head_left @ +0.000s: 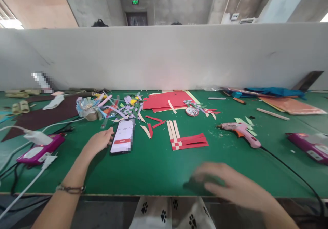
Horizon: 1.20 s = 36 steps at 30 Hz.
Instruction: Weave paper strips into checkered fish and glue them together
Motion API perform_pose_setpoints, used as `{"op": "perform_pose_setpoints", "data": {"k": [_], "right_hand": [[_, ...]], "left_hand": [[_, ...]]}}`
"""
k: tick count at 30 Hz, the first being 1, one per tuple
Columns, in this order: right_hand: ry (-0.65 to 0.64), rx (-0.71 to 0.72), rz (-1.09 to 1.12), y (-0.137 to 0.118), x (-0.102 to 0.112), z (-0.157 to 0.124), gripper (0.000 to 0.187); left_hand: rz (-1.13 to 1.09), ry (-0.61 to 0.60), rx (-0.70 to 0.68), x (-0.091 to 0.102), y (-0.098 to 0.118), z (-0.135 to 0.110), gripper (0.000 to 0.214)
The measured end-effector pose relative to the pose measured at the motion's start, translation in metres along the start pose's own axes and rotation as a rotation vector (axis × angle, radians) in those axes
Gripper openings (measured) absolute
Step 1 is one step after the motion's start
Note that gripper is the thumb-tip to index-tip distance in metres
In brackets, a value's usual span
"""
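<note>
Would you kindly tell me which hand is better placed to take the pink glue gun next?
Probably the right hand: it is blurred but nearer the pink glue gun, while the left hand is beside the smartphone, beyond the woven paper strips.

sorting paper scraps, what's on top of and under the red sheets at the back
A cream strip lies on the red sheets, and pale yellow paper peeks out from beneath at their right edge. Anything else under them is covered.
</note>
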State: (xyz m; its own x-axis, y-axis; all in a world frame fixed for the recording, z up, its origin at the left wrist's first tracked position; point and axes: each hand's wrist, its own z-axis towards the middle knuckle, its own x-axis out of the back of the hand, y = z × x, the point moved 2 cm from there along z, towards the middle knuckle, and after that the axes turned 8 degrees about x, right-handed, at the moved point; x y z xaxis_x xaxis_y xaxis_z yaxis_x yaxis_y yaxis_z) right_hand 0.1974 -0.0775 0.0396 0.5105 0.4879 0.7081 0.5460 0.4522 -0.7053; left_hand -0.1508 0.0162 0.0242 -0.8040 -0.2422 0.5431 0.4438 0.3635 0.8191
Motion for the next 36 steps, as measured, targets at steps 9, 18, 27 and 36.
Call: {"op": "perform_pose_setpoints", "data": {"k": [9,18,27,36], "right_hand": [[0.170,-0.120,-0.444,0.053,0.068,0.088,0.024],[0.035,-0.007,-0.340,0.067,0.033,0.087,0.026],[0.032,-0.050,-0.455,0.068,0.024,0.092,0.017],[0.074,0.001,-0.487,0.066,0.019,0.091,0.010]], "left_hand": [[0.741,-0.612,-1.058,-0.127,0.048,-0.079,0.054],[0.762,-0.744,-1.038,-0.137,0.036,-0.052,0.071],[0.738,-0.798,-1.045,-0.139,0.034,-0.057,0.070],[0.698,-0.893,-1.032,-0.140,0.037,-0.059,0.075]]}}
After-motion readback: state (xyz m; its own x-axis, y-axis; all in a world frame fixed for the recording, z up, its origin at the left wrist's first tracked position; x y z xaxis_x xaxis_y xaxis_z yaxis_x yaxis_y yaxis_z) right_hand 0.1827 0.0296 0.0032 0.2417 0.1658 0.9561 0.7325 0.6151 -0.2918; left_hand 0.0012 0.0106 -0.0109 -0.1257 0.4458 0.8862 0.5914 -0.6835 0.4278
